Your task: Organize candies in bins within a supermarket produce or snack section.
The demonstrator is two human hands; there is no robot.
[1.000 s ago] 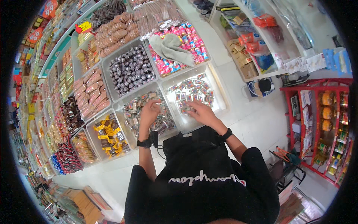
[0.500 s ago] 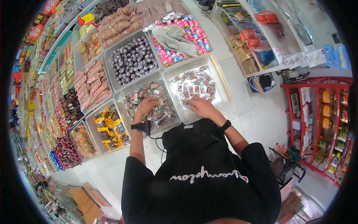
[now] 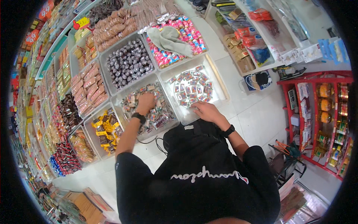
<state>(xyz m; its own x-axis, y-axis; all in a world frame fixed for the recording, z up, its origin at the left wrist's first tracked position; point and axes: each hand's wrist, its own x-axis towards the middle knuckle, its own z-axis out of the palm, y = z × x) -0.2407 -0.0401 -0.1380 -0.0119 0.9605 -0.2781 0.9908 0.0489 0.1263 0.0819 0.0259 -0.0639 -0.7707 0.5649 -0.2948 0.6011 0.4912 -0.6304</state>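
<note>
Left hand [image 3: 147, 102], grip hidden, sits amid sweets [image 3: 159, 114] penned by bin walls [image 3: 168, 126]; right hand [image 3: 206, 111] curls narrowly over near edge of next bin [image 3: 217, 78]

Left fingers [image 3: 149, 98] sit among wrapped sweets [image 3: 161, 113] — right fingers [image 3: 198, 105] over the neighbouring tray [image 3: 218, 89].

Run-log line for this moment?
left hand: among wrapped pieces | right hand: over near edge of sparser bin | grey cloth: on pink packets

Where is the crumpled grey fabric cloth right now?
Head view, upper centre: the cloth lies on the pink-and-blue wrapped pieces, right of the dark purple wrapped balls and just beyond the pale plastic bin nearest the right hand.
</note>
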